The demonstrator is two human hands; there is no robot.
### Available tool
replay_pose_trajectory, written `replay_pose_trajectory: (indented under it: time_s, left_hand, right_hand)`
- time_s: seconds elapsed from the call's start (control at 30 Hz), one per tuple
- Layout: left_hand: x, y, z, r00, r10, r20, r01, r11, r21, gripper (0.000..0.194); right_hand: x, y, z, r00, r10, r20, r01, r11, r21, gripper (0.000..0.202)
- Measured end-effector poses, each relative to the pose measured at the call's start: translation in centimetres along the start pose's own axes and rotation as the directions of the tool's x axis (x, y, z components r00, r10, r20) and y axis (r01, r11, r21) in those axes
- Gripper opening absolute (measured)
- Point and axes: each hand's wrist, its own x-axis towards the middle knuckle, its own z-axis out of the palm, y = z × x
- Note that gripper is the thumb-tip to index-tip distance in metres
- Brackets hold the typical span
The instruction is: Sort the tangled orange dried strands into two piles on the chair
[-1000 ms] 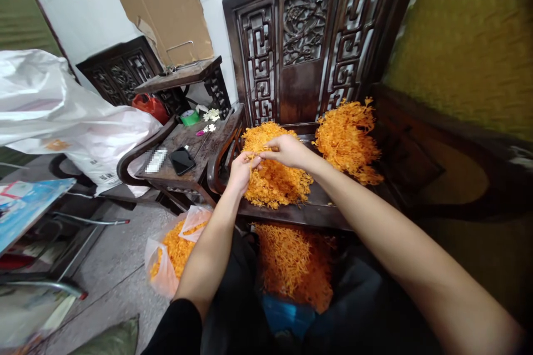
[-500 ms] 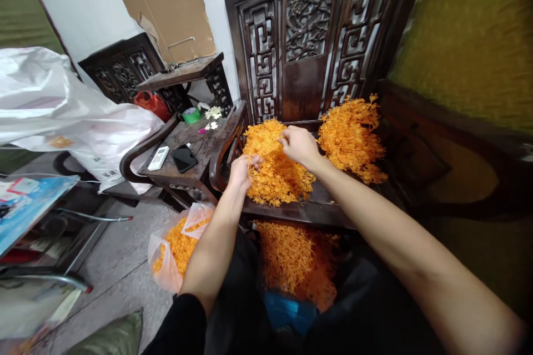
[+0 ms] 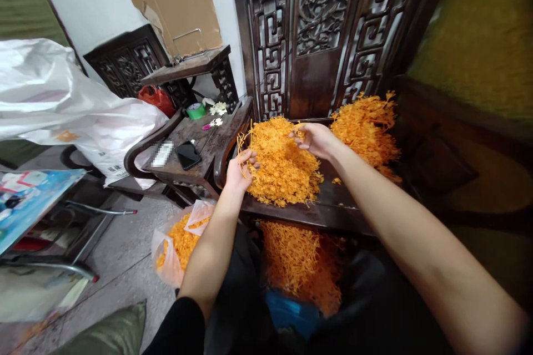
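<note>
My left hand (image 3: 240, 172) is closed around a few thin orange plastic flower stems (image 3: 241, 147), whose ends stick up above the fingers. It is at the left edge of a heap of orange plastic flower sprigs (image 3: 287, 172) on a dark wooden seat (image 3: 341, 212). Over the top right of that heap is my right hand (image 3: 316, 140), thumb and fingers parted; orange shows behind and between the fingertips. A second orange bunch (image 3: 366, 127) lies further right, partly behind my right wrist.
Below the seat edge, more orange sprigs (image 3: 291, 255) stand above a blue container (image 3: 291, 313) between my legs. A plastic bag of orange pieces (image 3: 179, 244) sits on the floor. The side table holds a phone (image 3: 188, 155) and green tape (image 3: 195, 111). A white sack (image 3: 83, 105) is at left.
My right hand has gone from a closed pinch to parted fingers, slightly right of before. More stems now show above my left hand. The view has shifted a little.
</note>
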Motion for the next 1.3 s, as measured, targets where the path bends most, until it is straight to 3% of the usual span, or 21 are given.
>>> replay_pose_trajectory:
  time_s: [0.23,0.3,0.43,0.5,0.57,0.7,0.77,0.83,0.9,0.93,1.07,1.2,1.3]
  left_hand:
    - [0.4,-0.1,0.2,1.000,0.023,0.009,-0.022,0.997,-0.071,0.011]
    - [0.5,-0.3,0.1,1.000,0.010,0.030,-0.008,0.998,-0.060,0.005]
    - [0.4,-0.4,0.0,0.997,-0.012,0.075,0.014,1.000,-0.018,0.019]
    - [0.3,-0.5,0.1,0.995,-0.009,0.095,0.009,1.000,0.001,0.023]
    - [0.3,-0.5,0.1,0.994,0.009,0.108,-0.012,1.000,0.024,0.025]
    - [0.8,-0.8,-0.1,0.996,0.065,0.055,-0.068,0.996,0.061,0.023]
    - [1.0,-1.2,-0.1,0.995,0.104,0.006,-0.104,0.992,0.076,0.023]
    - [1.2,-1.6,-0.2,0.987,0.156,-0.024,-0.153,0.981,0.117,0.026]
    - [1.2,-2.0,-0.2,0.977,0.213,-0.021,-0.204,0.959,0.196,0.031]
    - [1.1,-2.1,-0.2,0.969,0.245,-0.014,-0.234,0.938,0.255,0.033]
    - [1.2,-1.8,-0.2,0.929,0.368,-0.034,-0.316,0.839,0.442,0.031]
    - [1.5,-1.0,0.1,0.860,0.482,-0.167,-0.366,0.811,0.457,0.026]
    - [0.8,-0.8,0.6,0.889,0.453,-0.065,-0.357,0.776,0.521,0.017]
  right_hand:
    - [2.2,1.7,3.0,0.986,-0.099,-0.136,0.061,0.964,-0.260,0.022]
    - [2.5,1.9,3.9,0.982,-0.140,-0.125,0.094,0.942,-0.321,0.034]
    - [2.5,1.5,4.7,0.977,-0.203,-0.064,0.168,0.920,-0.353,0.058]
    - [2.1,0.8,4.5,0.963,-0.258,-0.074,0.217,0.910,-0.354,0.060]
    - [1.2,-0.1,4.3,0.930,-0.322,-0.178,0.251,0.909,-0.334,0.046]
    - [-2.0,-2.0,4.4,0.811,-0.357,-0.464,0.298,0.934,-0.198,0.022]
    - [-3.7,-2.8,5.0,0.847,-0.385,-0.366,0.355,0.923,-0.150,0.017]
    - [-5.2,-3.3,5.8,0.918,-0.384,-0.097,0.372,0.920,-0.127,0.015]
    - [-6.1,-3.6,6.5,0.945,-0.297,0.134,0.311,0.945,-0.099,0.021]
    - [-6.4,-3.6,6.8,0.952,-0.243,0.186,0.260,0.963,-0.076,0.023]
    - [-7.3,-3.7,6.6,0.967,-0.025,0.253,0.026,1.000,-0.001,0.014]
    - [-8.6,-3.8,5.0,0.927,0.156,0.342,-0.153,0.988,-0.037,0.020]
    - [-9.4,-4.2,3.4,0.967,0.125,0.222,-0.158,0.977,0.140,0.031]
